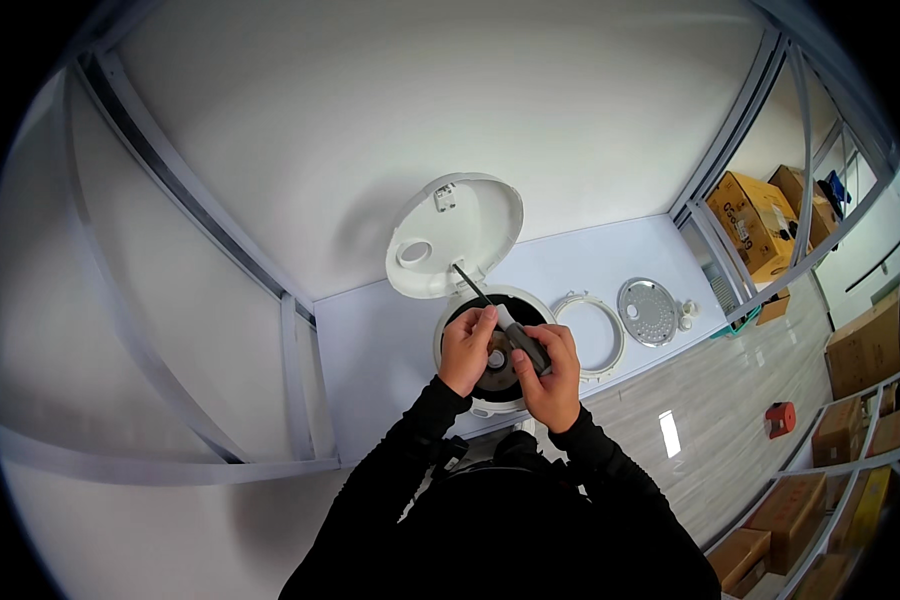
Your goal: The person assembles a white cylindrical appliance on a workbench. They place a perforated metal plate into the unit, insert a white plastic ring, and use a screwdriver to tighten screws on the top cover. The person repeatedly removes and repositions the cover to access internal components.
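My right hand [552, 378] is wrapped around the dark grey handle of a screwdriver [527, 346]. Its thin shaft points up and left, the tip by the hinge of a raised white lid [457, 240]. Closed fingers of my left hand [467, 352] pinch the screwdriver's front end, where handle meets shaft. Both hands are over a round white rice cooker body [444, 330], whose dark inside shows a heating plate [497, 375] with a pale centre. Right of the cooker, a white ring [618, 345] and a round perforated metal plate [649, 311] lie on the table.
Small white parts [687, 314] sit near the right end of the white table [375, 365]. A wall rises behind it, and metal frame posts [295, 375] flank it. Beyond, cardboard boxes [755, 225] are stacked; a red object [781, 419] rests on the floor near shelving with more boxes.
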The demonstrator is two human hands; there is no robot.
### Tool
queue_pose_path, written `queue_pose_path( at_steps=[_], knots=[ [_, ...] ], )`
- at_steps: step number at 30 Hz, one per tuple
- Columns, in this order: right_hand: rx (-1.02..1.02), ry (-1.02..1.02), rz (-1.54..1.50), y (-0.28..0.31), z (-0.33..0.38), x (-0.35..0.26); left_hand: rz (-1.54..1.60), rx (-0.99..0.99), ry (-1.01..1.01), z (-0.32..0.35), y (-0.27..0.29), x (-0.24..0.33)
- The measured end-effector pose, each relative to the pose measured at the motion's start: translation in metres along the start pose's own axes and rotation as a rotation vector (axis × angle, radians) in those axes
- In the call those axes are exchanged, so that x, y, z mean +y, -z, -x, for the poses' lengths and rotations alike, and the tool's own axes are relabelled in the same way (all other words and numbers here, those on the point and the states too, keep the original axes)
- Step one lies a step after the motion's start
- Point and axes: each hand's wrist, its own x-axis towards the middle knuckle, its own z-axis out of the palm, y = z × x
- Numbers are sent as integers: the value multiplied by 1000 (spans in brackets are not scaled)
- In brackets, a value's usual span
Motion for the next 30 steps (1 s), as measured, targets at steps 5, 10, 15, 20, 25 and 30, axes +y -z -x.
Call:
queue_pose_path(
  at_steps=[5, 10, 15, 20, 25, 30],
  knots=[
    [-3, 3, 25, 0, -1, 0, 41, 5, 21, 0, -1, 1],
    [-183, -437, -67, 12, -7, -15, 63, 14, 28, -1, -1, 2],
    [-121, -19, 118, 9, -8, -12, 217, -61, 60, -2, 0, 1],
    [-71, 158, 152, 9, -11, -13, 217, -83, 78, -3, 2, -2],
    [-84, -49, 79, 5, -8, -19, 147, -81, 100, -2, -1, 2],
    [-206, -354, -17, 14, -11, -23, 218, -92, 96, 0, -2, 1]
  ],
)
